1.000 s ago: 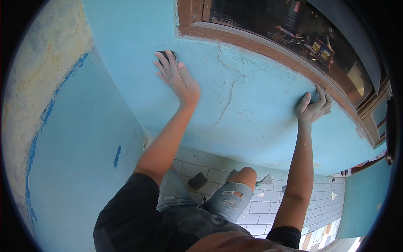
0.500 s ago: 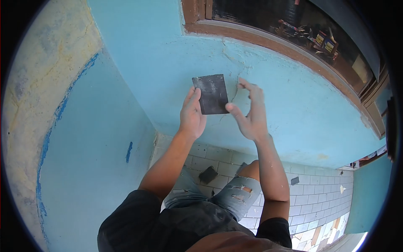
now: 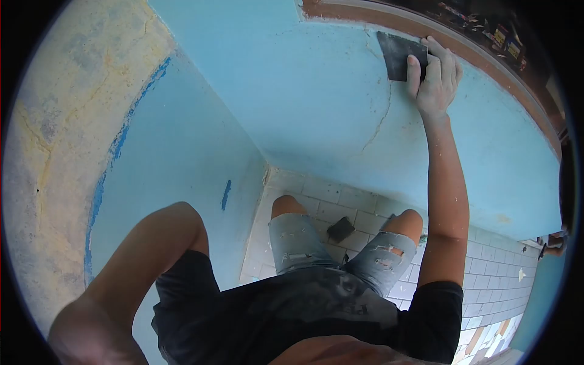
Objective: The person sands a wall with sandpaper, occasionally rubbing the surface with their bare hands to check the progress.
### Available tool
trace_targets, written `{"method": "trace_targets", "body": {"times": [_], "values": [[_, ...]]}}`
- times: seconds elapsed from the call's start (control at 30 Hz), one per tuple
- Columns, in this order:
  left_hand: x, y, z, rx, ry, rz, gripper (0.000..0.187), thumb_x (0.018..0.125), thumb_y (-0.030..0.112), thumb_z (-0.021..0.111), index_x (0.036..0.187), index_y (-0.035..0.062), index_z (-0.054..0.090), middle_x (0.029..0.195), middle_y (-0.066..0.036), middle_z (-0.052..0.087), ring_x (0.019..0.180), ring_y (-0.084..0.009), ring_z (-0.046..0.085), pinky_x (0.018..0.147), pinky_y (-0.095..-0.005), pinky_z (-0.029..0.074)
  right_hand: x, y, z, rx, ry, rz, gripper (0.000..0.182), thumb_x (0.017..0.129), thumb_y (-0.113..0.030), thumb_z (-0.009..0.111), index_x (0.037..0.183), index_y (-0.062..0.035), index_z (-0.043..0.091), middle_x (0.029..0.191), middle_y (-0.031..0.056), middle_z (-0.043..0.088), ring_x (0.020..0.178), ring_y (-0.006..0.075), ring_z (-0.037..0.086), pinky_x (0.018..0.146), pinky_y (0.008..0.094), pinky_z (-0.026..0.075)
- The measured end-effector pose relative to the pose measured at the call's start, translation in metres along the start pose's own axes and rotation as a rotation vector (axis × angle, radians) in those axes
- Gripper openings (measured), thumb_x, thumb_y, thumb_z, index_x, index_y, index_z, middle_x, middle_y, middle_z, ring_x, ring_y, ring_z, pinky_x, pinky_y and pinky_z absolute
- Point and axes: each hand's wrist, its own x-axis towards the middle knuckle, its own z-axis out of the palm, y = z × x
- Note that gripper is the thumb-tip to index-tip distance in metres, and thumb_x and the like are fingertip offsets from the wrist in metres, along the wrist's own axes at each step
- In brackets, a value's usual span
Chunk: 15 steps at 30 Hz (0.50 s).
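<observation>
My right hand [image 3: 437, 79] presses a dark, flat rectangular sheet [image 3: 398, 58] against the light blue wall [image 3: 316, 91], just under the brown window frame. The thumb lies over the sheet's right part and the other fingers bend at its right edge. A thin crack [image 3: 382, 118] runs down the wall below the sheet. My left hand [image 3: 91, 337] is low at the left edge of the view, with the elbow bent; it is blurred and its fingers cannot be made out.
Another dark piece [image 3: 340, 229] lies on the tiled floor [image 3: 486, 267] between my knees. The brown window frame [image 3: 377, 13] curves along the top right. A side wall [image 3: 176, 146] with blue paint marks stands at the left. At the far right, part of a person [image 3: 552, 248] shows.
The sheet went from between both hands to the wall at the upper right, with my right hand on it. My left hand moved away to the lower left. The view shifted.
</observation>
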Motion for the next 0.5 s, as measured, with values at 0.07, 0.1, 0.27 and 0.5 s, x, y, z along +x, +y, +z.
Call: {"method": "trace_targets", "body": {"times": [0.07, 0.1, 0.27, 0.5], "values": [[0.004, -0.012, 0.004, -0.012, -0.036, -0.017, 0.033, 0.092, 0.042, 0.064, 0.112, 0.0164, 0.068, 0.123, 0.0, 0.064, 0.122, -0.0192, 0.058, 0.109, -0.0398, 0.043, 0.001, -0.003, -0.002, -0.011, -0.021, 0.004, 0.018, 0.092, -0.023, 0.068, 0.095, -0.0058, 0.063, 0.115, 0.0065, 0.07, 0.106, 0.0219, 0.065, 0.1, 0.0376, 0.044], [0.013, -0.013, -0.001, -0.018, -0.06, -0.012, 0.034, 0.092, 0.043, 0.064, 0.113, 0.0168, 0.067, 0.124, 0.0, 0.063, 0.123, -0.0193, 0.056, 0.109, -0.0405, 0.042, 0.001, -0.004, -0.002, -0.029, -0.022, -0.005, 0.019, 0.094, -0.024, 0.067, 0.096, -0.0052, 0.062, 0.117, 0.0069, 0.071, 0.107, 0.0219, 0.064, 0.101, 0.0377, 0.043], [0.056, -0.006, -0.011, -0.012, -0.148, 0.082, 0.037, 0.093, 0.045, 0.062, 0.118, 0.0187, 0.063, 0.131, 0.001, 0.055, 0.127, -0.0203, 0.05, 0.111, -0.0439, 0.036, -0.001, -0.002, -0.001, -0.065, -0.051, 0.03, 0.021, 0.094, -0.024, 0.068, 0.1, -0.0047, 0.065, 0.118, 0.0056, 0.07, 0.109, 0.021, 0.063, 0.102, 0.0368, 0.043], [0.103, 0.009, -0.014, -0.045, -0.211, 0.24, 0.042, 0.093, 0.049, 0.06, 0.125, 0.0215, 0.058, 0.141, 0.003, 0.043, 0.134, -0.0215, 0.041, 0.113, -0.0486, 0.027, -0.001, 0.002, -0.003, -0.032, 0.0, 0.006, 0.019, 0.09, -0.024, 0.071, 0.097, -0.0063, 0.067, 0.11, 0.0043, 0.07, 0.102, 0.02, 0.065, 0.099, 0.0345, 0.043]]}}
